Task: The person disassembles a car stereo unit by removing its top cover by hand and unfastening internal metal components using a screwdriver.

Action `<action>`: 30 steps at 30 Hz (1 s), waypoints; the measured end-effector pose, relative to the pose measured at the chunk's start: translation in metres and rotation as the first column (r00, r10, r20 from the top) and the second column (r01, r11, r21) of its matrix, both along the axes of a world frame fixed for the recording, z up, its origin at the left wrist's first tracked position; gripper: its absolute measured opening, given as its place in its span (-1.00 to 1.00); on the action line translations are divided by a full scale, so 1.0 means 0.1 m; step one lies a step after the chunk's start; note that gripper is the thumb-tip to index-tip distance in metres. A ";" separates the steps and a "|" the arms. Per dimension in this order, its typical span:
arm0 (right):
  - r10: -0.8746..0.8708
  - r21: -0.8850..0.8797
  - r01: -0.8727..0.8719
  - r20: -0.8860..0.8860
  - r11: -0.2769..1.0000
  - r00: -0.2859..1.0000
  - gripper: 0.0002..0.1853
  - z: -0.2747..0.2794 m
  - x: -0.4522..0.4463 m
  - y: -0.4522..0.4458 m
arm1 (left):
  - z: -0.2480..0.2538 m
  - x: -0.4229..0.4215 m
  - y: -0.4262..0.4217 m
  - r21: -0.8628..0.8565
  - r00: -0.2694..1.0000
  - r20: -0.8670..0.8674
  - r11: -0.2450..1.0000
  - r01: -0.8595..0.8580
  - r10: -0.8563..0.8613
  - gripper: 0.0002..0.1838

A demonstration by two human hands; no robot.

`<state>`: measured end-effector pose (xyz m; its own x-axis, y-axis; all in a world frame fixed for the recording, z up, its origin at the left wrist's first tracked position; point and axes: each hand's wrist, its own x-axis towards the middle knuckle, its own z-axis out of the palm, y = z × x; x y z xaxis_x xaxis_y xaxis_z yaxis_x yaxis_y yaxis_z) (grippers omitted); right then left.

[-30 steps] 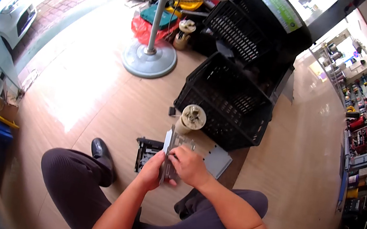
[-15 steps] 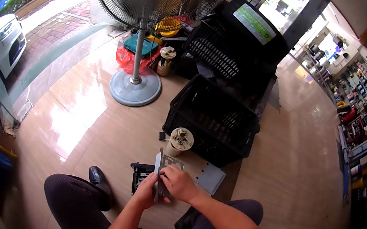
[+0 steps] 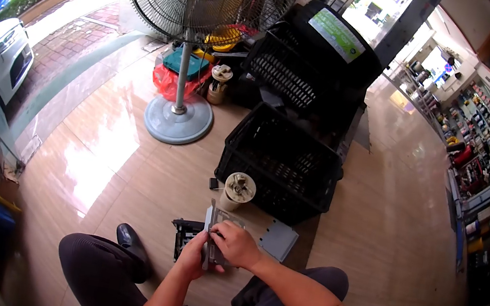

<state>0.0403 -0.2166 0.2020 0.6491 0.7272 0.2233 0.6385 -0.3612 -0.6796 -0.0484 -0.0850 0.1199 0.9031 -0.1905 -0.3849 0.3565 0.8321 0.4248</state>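
My left hand [image 3: 194, 257] is closed around the lower edge of a flat grey metal casing [image 3: 210, 215], which stands tilted up between my knees. The fingers of my right hand [image 3: 237, 245] are bent and pressed together against the inner face of that casing; whatever lies between the fingertips is hidden. Behind the hands, on the floor, lies a black slotted frame [image 3: 183, 231]. A flat grey plate [image 3: 278, 240] rests to the right, near my right knee. Just beyond the casing stands a cream cylindrical part [image 3: 239, 189] with a ragged top.
A black plastic crate [image 3: 278, 165] sits beyond the cylinder, with another crate [image 3: 289, 63] behind it. The round fan base [image 3: 178, 121] stands to the left. A small black piece [image 3: 214, 183] lies beside the cylinder. My shoe [image 3: 130, 239] is at left.
The view has shifted very slightly. Both hands stay on the casing in nearly the same pose, and the things on the floor have not moved.
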 end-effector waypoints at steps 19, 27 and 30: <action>-0.023 0.191 0.005 0.094 0.982 0.995 -0.87 0.37 0.11 -0.07 | 0.26 0.02 0.04 -0.192 0.992 0.055 0.976 -0.100 0.113 -0.35; -0.039 0.371 0.221 -0.439 0.902 0.897 -0.74 0.43 0.17 -0.24 | 0.23 0.00 0.03 -0.225 0.973 0.142 0.963 -0.149 0.183 -0.37; 0.093 0.526 0.228 -0.514 0.820 0.853 -0.72 0.38 0.09 -0.18 | 0.24 0.02 0.01 -0.214 0.976 0.154 0.970 -0.119 0.154 -0.35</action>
<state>0.0493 -0.2343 0.2404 0.8242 0.5299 0.1999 0.1426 0.1474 -0.9787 -0.0468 -0.0843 0.1438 0.9742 -0.1187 -0.1919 0.1713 0.9426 0.2865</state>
